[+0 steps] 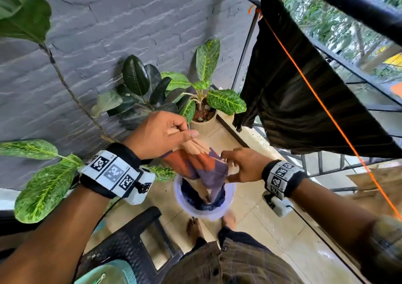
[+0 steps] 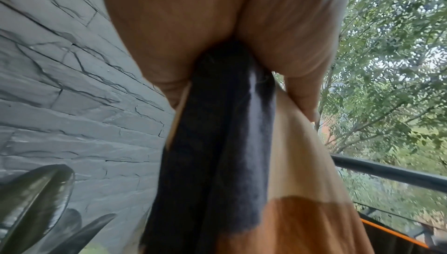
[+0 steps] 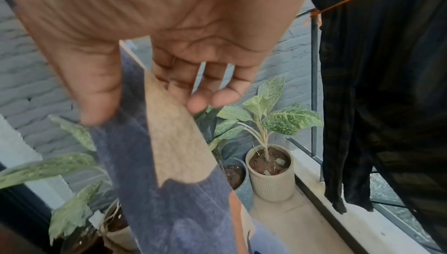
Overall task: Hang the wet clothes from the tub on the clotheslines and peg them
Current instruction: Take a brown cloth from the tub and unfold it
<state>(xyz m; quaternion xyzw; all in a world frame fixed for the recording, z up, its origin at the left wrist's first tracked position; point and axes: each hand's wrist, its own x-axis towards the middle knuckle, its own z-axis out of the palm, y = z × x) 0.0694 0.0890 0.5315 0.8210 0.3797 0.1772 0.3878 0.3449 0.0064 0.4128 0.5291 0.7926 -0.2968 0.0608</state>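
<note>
The biggest risk, as I judge it, is the cloth (image 1: pixel 202 166) slipping. The left hand (image 1: pixel 161 134) has only a bunched top corner pinched between thumb and curled fingers, and wet fabric is heavy; a loosened pinch would drop it back into the tub (image 1: pixel 226 207) or onto the floor beside the tub. A second risk is tangling: the cloth's lower end hangs down into the tub among the dark laundry there, so lifting it fast could drag another piece over the rim. A third is the line (image 1: pixel 326 112), up and to the right of the tub, which already carries a dark garment (image 1: pixel 304 101); throwing the cloth over too close would overlap the two.

The cloth, in orange, purple and beige patches, hangs directly above the tub, between the two hands. The left hand grips its highest point, above the tub and toward the wall side. The right hand (image 1: pixel 243 164) is above the tub's line-side rim, fingers mostly extended and spread, with the thumb and fingertips at the cloth's edge; whether it pinches that edge or only touches it I cannot tell.
</note>
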